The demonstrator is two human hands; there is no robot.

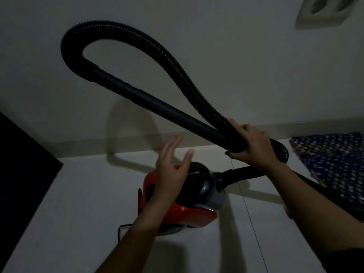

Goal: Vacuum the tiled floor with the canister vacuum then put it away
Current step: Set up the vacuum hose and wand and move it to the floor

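A red and black canister vacuum (pixel 199 209) sits on the white tiled floor (pixel 78 203) close to the wall. Its black ribbed hose (pixel 161 50) rises in a tall loop against the wall and joins a smooth black wand (pixel 157 104). My right hand (pixel 250 144) grips the wand and the hose together where they cross, above and right of the canister. My left hand (pixel 173 170) hovers over the canister's top with fingers spread, holding nothing.
A dark patterned mat (pixel 332 162) lies on the floor at the right. A dark object (pixel 21 160) stands at the left edge. A wall socket (pixel 323 10) is at the top right. The black power cord (pixel 123 229) trails left of the canister.
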